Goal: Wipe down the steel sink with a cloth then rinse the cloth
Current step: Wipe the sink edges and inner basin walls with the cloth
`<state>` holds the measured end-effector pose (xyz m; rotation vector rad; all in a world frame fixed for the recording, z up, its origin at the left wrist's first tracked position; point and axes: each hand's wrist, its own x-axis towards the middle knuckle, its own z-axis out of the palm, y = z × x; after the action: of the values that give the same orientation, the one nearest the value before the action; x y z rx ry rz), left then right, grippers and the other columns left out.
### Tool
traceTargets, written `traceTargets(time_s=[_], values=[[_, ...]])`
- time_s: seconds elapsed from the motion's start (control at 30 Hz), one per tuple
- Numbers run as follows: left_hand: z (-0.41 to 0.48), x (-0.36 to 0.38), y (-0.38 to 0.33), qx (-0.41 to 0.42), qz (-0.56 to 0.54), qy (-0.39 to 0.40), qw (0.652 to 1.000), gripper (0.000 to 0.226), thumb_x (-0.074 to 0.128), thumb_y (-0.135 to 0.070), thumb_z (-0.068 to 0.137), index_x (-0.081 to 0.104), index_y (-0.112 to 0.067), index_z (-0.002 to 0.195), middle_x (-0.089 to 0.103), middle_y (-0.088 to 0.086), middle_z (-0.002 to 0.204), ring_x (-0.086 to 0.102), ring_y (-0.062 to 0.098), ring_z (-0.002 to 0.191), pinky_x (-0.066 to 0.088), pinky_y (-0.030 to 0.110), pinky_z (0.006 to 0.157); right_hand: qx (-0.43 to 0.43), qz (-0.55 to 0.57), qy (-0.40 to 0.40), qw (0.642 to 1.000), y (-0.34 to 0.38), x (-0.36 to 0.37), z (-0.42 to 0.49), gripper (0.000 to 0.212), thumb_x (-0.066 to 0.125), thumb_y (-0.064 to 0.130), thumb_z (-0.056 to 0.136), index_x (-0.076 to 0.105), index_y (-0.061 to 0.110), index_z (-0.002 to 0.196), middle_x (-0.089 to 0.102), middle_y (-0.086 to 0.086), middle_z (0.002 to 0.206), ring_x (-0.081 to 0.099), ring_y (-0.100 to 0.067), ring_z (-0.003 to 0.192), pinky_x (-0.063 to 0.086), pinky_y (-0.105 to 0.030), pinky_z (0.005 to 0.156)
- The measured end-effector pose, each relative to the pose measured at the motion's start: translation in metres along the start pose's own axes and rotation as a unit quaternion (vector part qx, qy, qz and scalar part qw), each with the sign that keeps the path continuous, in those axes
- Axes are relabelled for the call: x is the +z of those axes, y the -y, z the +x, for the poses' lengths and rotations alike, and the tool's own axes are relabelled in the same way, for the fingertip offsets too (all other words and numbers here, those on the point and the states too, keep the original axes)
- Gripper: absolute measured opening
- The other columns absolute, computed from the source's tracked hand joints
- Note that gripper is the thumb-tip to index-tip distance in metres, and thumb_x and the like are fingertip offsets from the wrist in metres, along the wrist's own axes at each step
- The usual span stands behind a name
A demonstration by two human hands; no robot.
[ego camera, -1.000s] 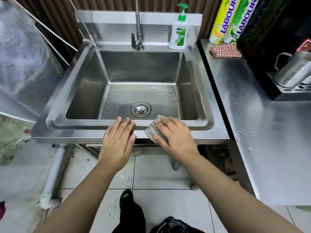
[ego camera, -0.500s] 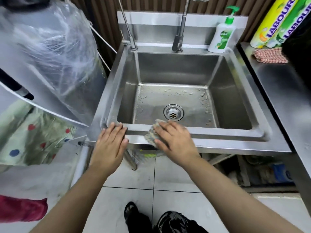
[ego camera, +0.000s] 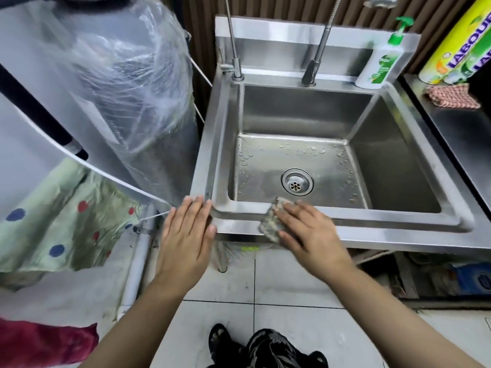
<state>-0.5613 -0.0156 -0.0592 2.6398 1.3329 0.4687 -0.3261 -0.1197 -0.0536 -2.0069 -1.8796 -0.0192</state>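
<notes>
Cloth (ego camera: pixel 269 226) slid left along sink rim (ego camera: pixel 377 221), right hand (ego camera: pixel 312 233) pressing flat

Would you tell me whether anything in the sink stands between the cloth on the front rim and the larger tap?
Nothing visible does: the basin between the cloth under the right hand and the larger tap holds only droplets and the drain.
</notes>
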Motion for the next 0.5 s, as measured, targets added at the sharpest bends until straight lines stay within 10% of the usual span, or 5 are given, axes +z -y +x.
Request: traceTargets(time_s=[0.5], values=[[-0.014,-0.003,0.049,0.033,-0.051,0.038,0.997,0.05,0.022,-0.032,0.097,0.034,-0.017,0.144,0.034,-0.004,0.15,0.017,0.017,0.143,0.014,0.037,0.115,-0.086,0.068,0.024,0.994,0.074,0.041,0.06,0.041,0.044,0.03,0.088,0.065,0.015,0.12,0.065,-0.004,0.122,0.058,-0.032,0.117,0.051,-0.049,0.091]])
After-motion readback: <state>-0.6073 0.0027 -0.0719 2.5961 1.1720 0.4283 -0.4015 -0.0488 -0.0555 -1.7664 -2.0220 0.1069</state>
